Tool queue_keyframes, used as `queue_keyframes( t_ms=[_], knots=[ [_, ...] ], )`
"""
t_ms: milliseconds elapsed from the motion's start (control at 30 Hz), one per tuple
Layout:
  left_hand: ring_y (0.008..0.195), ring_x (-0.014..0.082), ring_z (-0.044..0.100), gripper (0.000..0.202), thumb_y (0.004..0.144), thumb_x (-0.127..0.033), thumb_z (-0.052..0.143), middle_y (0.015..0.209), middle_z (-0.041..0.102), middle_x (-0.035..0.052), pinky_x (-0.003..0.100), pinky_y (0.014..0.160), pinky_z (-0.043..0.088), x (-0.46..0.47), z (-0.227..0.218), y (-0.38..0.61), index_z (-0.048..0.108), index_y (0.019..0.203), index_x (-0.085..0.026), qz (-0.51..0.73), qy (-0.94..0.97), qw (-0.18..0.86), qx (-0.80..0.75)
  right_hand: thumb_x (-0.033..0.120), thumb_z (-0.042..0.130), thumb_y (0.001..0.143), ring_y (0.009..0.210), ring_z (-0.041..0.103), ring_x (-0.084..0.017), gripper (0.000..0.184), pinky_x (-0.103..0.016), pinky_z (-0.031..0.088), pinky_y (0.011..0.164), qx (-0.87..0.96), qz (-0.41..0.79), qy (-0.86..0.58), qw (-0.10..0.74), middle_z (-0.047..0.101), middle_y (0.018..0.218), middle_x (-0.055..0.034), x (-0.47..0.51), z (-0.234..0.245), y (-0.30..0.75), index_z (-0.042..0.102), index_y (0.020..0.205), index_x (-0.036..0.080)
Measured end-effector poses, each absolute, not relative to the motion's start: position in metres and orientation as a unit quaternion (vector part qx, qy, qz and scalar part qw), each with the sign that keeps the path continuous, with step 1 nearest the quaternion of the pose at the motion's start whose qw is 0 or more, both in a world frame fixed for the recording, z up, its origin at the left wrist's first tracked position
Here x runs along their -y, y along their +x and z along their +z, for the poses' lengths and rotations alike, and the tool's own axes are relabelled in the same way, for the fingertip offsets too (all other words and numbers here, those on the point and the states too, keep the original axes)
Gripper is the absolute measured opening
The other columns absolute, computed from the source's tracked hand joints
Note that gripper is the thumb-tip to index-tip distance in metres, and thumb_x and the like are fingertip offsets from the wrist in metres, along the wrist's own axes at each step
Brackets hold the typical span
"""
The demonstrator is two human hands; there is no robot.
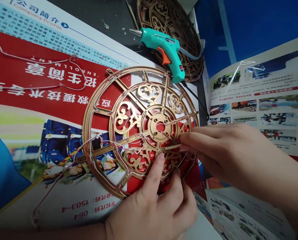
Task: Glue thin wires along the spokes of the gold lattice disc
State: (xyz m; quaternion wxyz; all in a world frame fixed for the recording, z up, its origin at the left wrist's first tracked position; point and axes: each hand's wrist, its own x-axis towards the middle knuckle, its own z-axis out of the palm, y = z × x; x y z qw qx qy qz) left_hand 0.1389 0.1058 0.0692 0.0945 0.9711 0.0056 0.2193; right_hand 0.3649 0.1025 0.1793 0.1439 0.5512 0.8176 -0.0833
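Red-and-white printed brochure [51, 76], lettered "Company Profile" and "ENROLLMENT", lies beneath a gold fretwork wheel [151, 125] strung with thin wires [63, 171]. The left hand [151, 203] clamps the wheel's lower part; the right hand [214, 150] has its fingertips together over the spokes, grip unclear.

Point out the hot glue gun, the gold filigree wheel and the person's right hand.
Hot glue gun [161, 46]: head view, on its teal body.
Gold filigree wheel [152, 130]: head view, on its central hub.
Right hand [221, 150]: head view, on the back of the hand.
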Motion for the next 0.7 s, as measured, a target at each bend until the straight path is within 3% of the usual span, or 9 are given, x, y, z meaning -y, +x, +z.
queue_keyframes(
  t_ms=[100, 167, 367, 567, 700],
  knots=[
    [0.125, 0.0258, 0.059, 0.042, 0.115, -0.035, 0.040, 0.134, 0.069, -0.0064, 0.061, 0.108, 0.051, -0.106, 0.072, 0.138, 0.076, 0.137, -0.032, 0.224, 0.969, 0.101, -0.004, 0.010, 0.048, 0.092, 0.051, 0.055, -0.016, 0.027, -0.033, 0.026, 0.051, -0.818, -0.097, 0.548, 0.143, 0.062, 0.070, 0.0009, -0.103, 0.181, 0.363, 0.072, 0.101, 0.019],
    [0.129, 0.0270, 0.058, 0.043, 0.116, -0.035, 0.039, 0.137, 0.068, -0.0065, 0.062, 0.111, 0.050, -0.105, 0.073, 0.137, 0.075, 0.138, -0.034, 0.209, 0.972, 0.105, -0.003, 0.011, 0.048, 0.093, 0.049, 0.051, -0.014, 0.024, -0.033, 0.024, 0.051, -0.801, -0.132, 0.565, 0.151, 0.061, 0.068, 0.0019, -0.103, 0.181, 0.364, 0.070, 0.095, 0.021],
    [0.136, 0.0286, 0.055, 0.045, 0.117, -0.035, 0.036, 0.144, 0.066, -0.0047, 0.062, 0.111, 0.051, -0.106, 0.073, 0.134, 0.072, 0.144, -0.033, 0.180, 0.977, 0.110, 0.007, 0.026, 0.052, 0.107, 0.057, 0.046, -0.008, 0.023, -0.026, 0.030, 0.055, -0.704, -0.300, 0.626, 0.148, 0.068, 0.072, 0.0014, -0.108, 0.180, 0.370, 0.071, 0.097, 0.021],
    [0.132, 0.0281, 0.057, 0.045, 0.116, -0.034, 0.037, 0.146, 0.065, -0.0038, 0.061, 0.112, 0.052, -0.106, 0.072, 0.137, 0.073, 0.143, -0.033, 0.191, 0.975, 0.114, 0.004, 0.022, 0.055, 0.103, 0.059, 0.042, -0.008, 0.021, -0.024, 0.032, 0.057, -0.684, -0.338, 0.630, 0.148, 0.066, 0.071, 0.0019, -0.115, 0.177, 0.370, 0.069, 0.088, 0.021],
    [0.131, 0.0275, 0.058, 0.045, 0.116, -0.035, 0.036, 0.143, 0.068, -0.0043, 0.061, 0.111, 0.054, -0.106, 0.074, 0.137, 0.073, 0.143, -0.033, 0.195, 0.974, 0.117, 0.001, 0.026, 0.053, 0.103, 0.055, 0.037, -0.009, 0.029, -0.024, 0.030, 0.052, -0.676, -0.350, 0.633, 0.140, 0.059, 0.063, 0.0027, -0.119, 0.176, 0.367, 0.059, 0.075, 0.020]
  ],
)
